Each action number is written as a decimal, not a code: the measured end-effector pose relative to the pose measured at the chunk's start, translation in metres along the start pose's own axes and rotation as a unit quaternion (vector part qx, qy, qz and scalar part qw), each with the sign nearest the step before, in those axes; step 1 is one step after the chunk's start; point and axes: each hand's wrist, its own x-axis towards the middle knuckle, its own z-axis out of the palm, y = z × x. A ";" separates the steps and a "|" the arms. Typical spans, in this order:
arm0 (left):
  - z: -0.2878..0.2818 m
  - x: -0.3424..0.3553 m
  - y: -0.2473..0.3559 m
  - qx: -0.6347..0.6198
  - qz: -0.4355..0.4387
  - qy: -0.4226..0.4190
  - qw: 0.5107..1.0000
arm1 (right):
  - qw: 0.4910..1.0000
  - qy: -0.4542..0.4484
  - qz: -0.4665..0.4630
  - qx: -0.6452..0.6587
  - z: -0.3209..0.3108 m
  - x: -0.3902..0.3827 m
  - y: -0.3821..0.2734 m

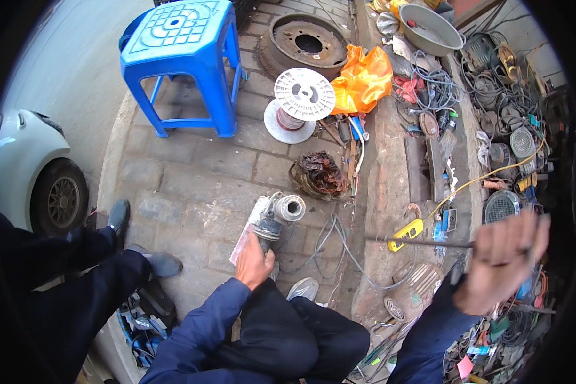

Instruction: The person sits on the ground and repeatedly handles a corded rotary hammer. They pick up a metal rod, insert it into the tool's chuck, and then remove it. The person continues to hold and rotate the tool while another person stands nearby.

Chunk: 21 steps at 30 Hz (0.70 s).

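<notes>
Our left hand (254,262) is clamped on the tool (270,223), a grimy grey body with a pale flat side, held in front of our knees. Its round, hollow end tips up and to the right; what lies under our palm we cannot tell.

Our right hand (500,259) is raised well off to the right and blurred, its fingers curled tight around one end of the rod (429,243). The rod is thin and dark — it points left, toward the tool but apart from it, and crosses our view of the yellow block (406,233).

Just beyond the tool, on the paving (192,173), we see the dark clump (325,174) in its crumpled wrap. Past that stand the white spool (305,95) and the blue stool (179,35), with the wheel rim (288,48) behind and the orange bag (363,75) beside it. A grey cable (340,240) loops to the right of the tool. Scrap (509,137) is heaped along the right — cords, metal parts, a basin (422,25) at the top. At our left are another person's legs (89,281) and a white car (29,150).
</notes>
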 end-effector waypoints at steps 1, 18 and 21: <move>0.000 0.000 0.000 -0.009 -0.023 -0.023 0.999 | 0.993 0.096 0.013 -0.072 -0.025 -0.023 0.026; -0.010 0.012 0.009 -0.004 0.018 -0.028 0.999 | 0.635 0.214 0.555 -0.494 -0.265 -0.373 0.380; -0.012 0.000 0.009 -0.015 -0.091 -0.100 0.991 | 0.630 0.236 0.568 -0.474 -0.289 -0.390 0.395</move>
